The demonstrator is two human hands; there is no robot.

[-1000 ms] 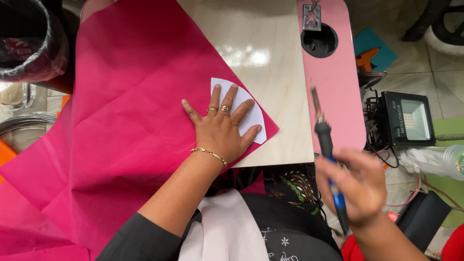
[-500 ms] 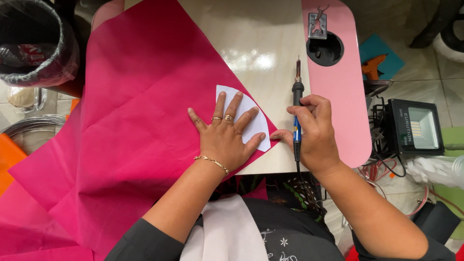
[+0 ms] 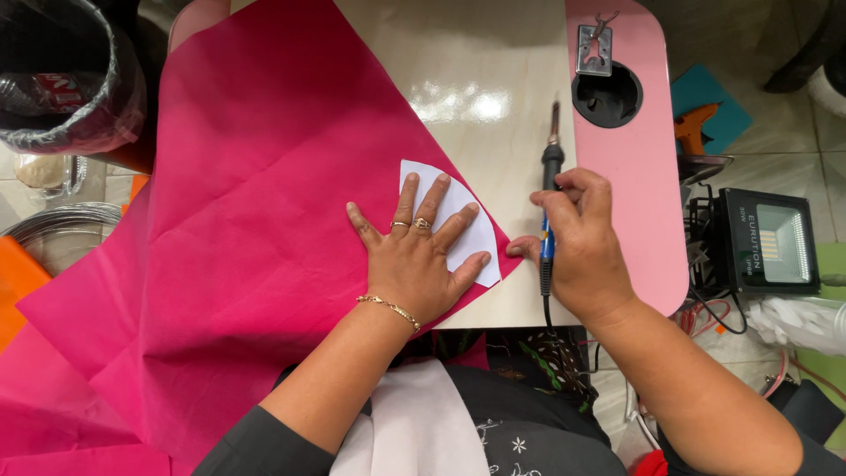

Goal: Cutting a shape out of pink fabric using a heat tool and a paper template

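Observation:
A large magenta fabric sheet [image 3: 247, 229] is spread over a small cream table [image 3: 476, 79]. A white petal-shaped paper template [image 3: 471, 220] lies near the fabric's right corner. My left hand [image 3: 419, 256], with rings and a gold bracelet, lies flat with fingers spread, pressing the template onto the fabric. My right hand [image 3: 577, 242] grips a soldering iron [image 3: 551, 167] with a black and blue handle. Its metal tip points away from me over the bare tabletop, just right of the fabric's edge. Its cord runs down off the table's front edge.
A pink side panel [image 3: 630, 176] with a round cup hole [image 3: 608, 92] borders the table's right side. A black flood lamp [image 3: 767, 242] and cables sit on the floor to the right. A black plastic-wrapped bin [image 3: 62, 79] and metal bowls stand at left.
My right hand has brought the soldering iron up from beside the table onto the tabletop next to the fabric's corner. My left hand stays pressed on the template.

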